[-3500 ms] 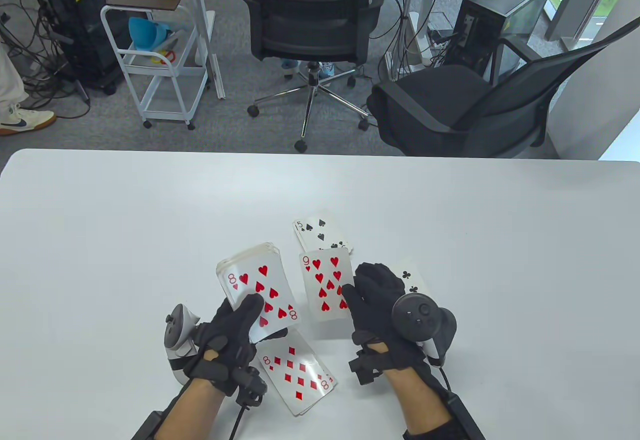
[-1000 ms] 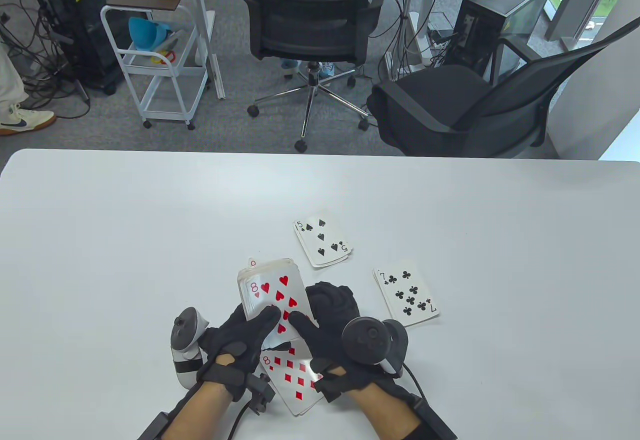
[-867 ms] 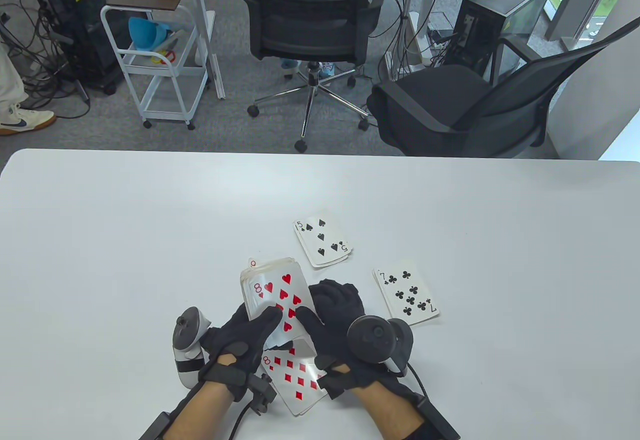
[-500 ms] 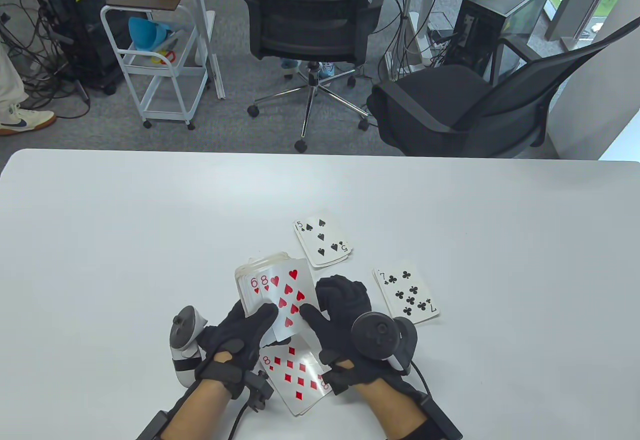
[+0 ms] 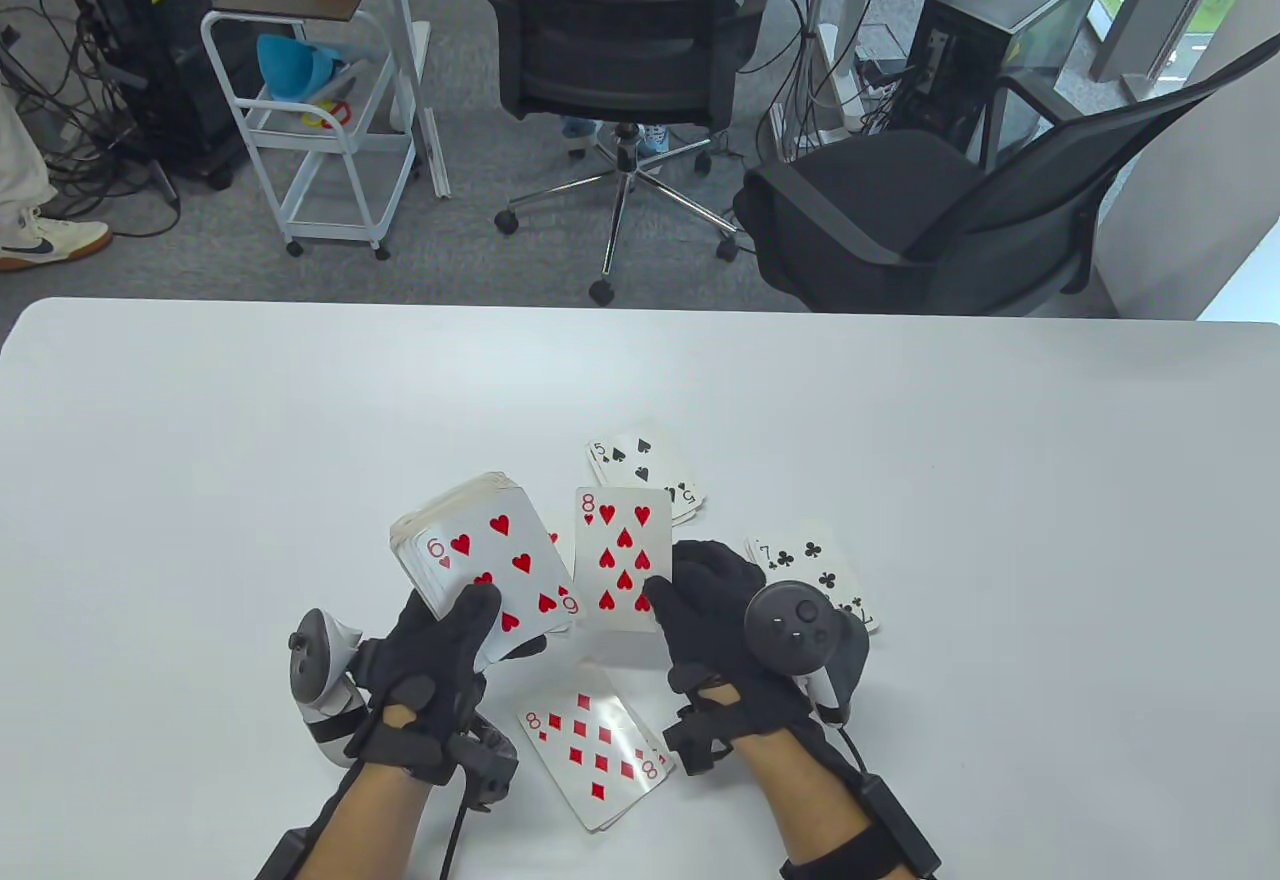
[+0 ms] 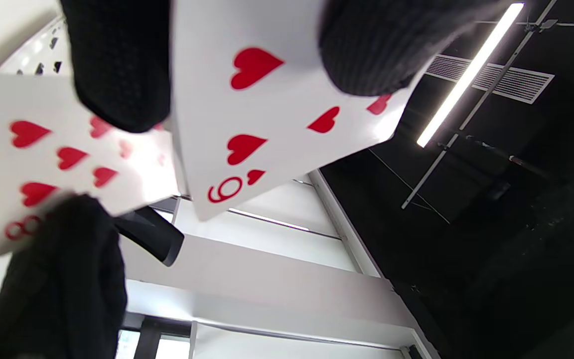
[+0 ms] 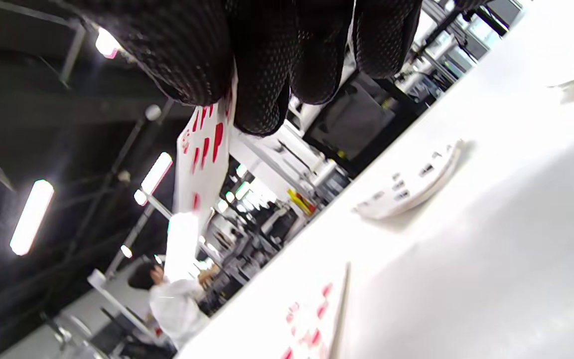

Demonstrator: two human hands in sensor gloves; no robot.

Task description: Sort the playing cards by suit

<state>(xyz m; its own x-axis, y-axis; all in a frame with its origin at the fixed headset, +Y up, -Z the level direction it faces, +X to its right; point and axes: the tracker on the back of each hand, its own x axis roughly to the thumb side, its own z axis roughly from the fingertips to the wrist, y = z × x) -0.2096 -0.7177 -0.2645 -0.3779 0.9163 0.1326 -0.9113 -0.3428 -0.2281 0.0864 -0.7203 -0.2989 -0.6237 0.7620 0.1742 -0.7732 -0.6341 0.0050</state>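
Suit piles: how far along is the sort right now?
Done: three face-up piles lie on the table, topped by the 5 of spades, 7 of clubs and 8 of diamonds. In hand: the right hand pinches the 8 of hearts. Left: the deck that the left hand grips, 6 of hearts showing.

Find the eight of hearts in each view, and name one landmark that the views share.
Table view: eight of hearts, centre, pinched by right hand.
Left wrist view: left edge.
Right wrist view: edge-on under the fingers.
Shared landmark: eight of diamonds pile.
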